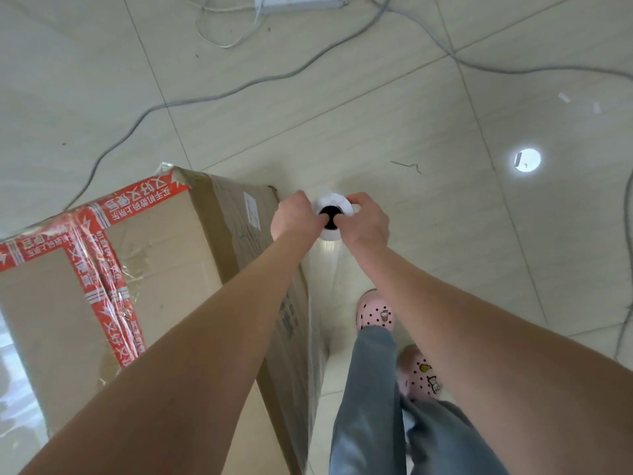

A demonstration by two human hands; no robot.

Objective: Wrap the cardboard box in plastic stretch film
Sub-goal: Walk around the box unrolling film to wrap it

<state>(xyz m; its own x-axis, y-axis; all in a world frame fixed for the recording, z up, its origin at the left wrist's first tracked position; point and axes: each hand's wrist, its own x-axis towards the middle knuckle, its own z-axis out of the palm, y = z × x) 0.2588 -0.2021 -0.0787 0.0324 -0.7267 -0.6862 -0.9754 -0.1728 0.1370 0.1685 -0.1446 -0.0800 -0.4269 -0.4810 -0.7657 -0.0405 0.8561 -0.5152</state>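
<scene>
A tall cardboard box (164, 255) sealed with red printed tape stands on the floor at the left. Clear film clings to its top and its right side. Just beyond the box's far right corner, a white roll of stretch film (334, 209) stands upright, seen from its top end with the dark core hole showing. My left hand (296, 219) grips the roll's left rim, thumb hooked into the core. My right hand (364, 226) grips the right rim the same way. A sheet of film (325, 303) stretches from the roll back along the box's right face.
Grey cables (239, 87) snake across the tiled floor beyond the box, and a white power strip (298, 3) lies at the top edge. My legs in grey trousers and pink clogs (375, 315) stand right of the box. A bright light reflection (527, 160) shines on the tiles at the right.
</scene>
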